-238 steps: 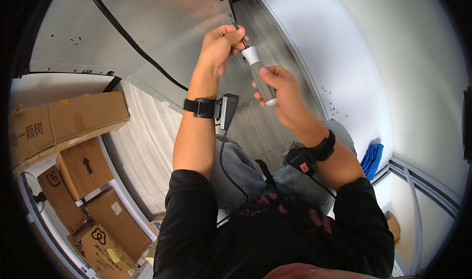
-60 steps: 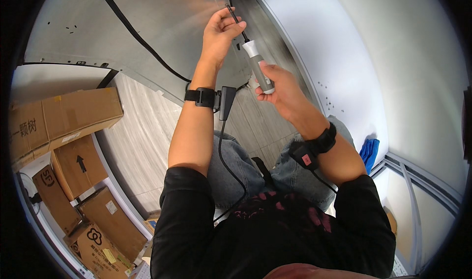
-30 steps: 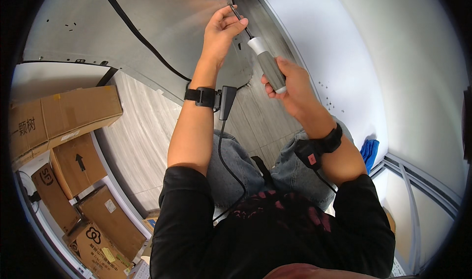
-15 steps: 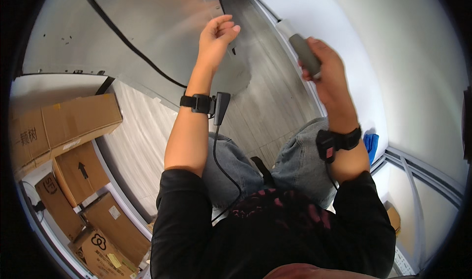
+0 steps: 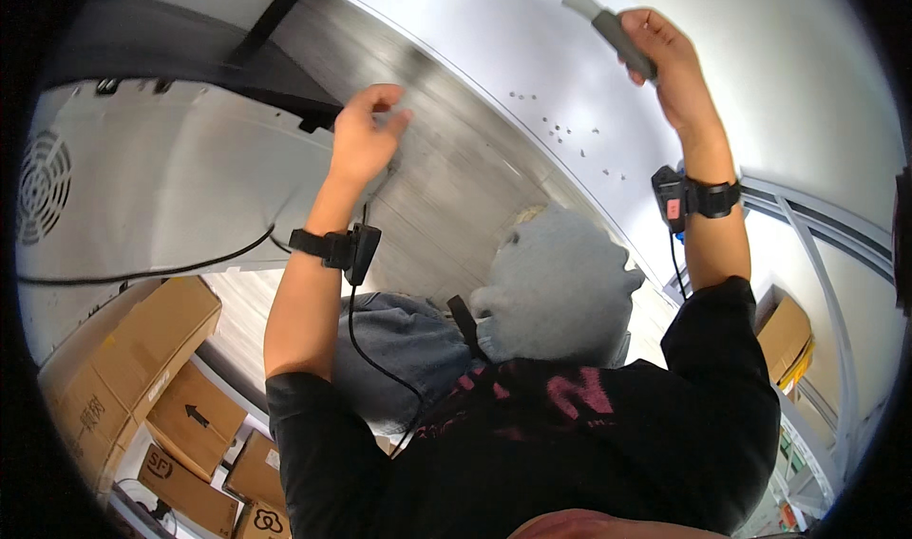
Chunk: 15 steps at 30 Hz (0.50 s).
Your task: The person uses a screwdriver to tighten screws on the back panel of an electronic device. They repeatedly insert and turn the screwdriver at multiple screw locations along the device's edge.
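Observation:
My right hand (image 5: 660, 50) is wrapped round the grey handle of a screwdriver (image 5: 624, 43). Its thin dark shaft points up and to the left, over a white surface (image 5: 456, 26), and the tip runs out of view. Several small screws (image 5: 558, 131) lie scattered on that surface, left of my right forearm. My left hand (image 5: 369, 135) hovers by the edge of a large silver metal panel (image 5: 190, 178), thumb and bent fingers apart, with nothing visible between them.
A black cable (image 5: 152, 275) crosses the vented panel at the left. Cardboard boxes (image 5: 195, 425) are stacked at the lower left. A metal frame (image 5: 807, 216) stands at the right, with another box (image 5: 785, 338) beside it. Grey wood-look floor (image 5: 437, 159) shows between panel and white surface.
My view has swung right, bringing the scattered screws into sight. My right hand has moved up and right with the screwdriver. My left hand has come lower and left, its fingers more spread.

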Available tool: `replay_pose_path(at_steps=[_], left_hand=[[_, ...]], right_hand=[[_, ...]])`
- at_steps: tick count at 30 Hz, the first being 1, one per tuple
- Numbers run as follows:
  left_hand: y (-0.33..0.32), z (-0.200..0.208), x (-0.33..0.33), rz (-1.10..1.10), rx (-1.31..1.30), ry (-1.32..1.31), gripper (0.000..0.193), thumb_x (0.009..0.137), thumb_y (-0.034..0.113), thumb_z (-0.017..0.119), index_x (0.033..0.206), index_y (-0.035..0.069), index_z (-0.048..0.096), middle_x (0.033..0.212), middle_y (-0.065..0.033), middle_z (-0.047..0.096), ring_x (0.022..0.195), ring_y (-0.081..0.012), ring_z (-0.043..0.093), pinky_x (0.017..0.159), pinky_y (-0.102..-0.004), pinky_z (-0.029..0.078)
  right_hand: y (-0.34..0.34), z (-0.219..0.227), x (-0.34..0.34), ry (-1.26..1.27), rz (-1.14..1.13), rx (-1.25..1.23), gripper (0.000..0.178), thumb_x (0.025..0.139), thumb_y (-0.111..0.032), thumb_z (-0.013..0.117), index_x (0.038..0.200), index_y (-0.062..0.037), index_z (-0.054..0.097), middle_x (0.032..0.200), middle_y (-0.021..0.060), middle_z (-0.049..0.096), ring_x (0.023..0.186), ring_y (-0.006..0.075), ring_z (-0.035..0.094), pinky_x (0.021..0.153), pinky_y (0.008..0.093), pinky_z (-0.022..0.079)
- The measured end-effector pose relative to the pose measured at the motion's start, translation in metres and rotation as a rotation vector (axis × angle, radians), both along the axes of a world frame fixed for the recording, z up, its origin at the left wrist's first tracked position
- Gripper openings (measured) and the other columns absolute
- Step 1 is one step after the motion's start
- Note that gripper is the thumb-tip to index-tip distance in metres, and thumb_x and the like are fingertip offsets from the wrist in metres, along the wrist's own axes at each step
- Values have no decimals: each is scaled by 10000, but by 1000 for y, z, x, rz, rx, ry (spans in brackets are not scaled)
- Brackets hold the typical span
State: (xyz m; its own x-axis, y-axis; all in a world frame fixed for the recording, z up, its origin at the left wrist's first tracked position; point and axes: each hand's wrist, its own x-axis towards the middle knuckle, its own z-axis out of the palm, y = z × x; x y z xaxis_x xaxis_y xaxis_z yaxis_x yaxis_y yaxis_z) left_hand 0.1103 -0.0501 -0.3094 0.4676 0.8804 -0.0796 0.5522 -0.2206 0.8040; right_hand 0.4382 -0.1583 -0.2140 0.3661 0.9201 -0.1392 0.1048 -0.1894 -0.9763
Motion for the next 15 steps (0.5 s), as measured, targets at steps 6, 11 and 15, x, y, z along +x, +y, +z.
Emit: replay_pose_path(at_steps=[6, 11, 15], left_hand=[[-34, -72, 90, -103, -186, -1, 291, 787, 62, 688, 1069, 45, 618, 905, -61, 631, 828, -162, 602, 711, -294, 489], [-44, -113, 134, -41, -26, -46, 278, 772, 30, 677, 1044, 39, 625, 819, -74, 620, 723, -180, 605, 645, -296, 502], [-38, -131, 144, -30, 107, -18, 222, 765, 27, 673, 986, 43, 650, 794, -80, 617, 676, -189, 604, 630, -297, 501]], right_hand=[[-69, -100, 17, 144, -107, -186, 207, 835, -154, 666, 989, -38, 590, 744, -9, 567, 596, 49, 435, 513, 197, 339], [-102, -139, 11, 288, -268, -233, 199, 829, -148, 675, 967, -47, 576, 757, 0, 575, 601, 50, 454, 512, 201, 361], [-115, -149, 16, 282, -294, -276, 193, 831, -141, 669, 971, -50, 571, 763, -3, 578, 609, 50, 466, 515, 202, 375]])
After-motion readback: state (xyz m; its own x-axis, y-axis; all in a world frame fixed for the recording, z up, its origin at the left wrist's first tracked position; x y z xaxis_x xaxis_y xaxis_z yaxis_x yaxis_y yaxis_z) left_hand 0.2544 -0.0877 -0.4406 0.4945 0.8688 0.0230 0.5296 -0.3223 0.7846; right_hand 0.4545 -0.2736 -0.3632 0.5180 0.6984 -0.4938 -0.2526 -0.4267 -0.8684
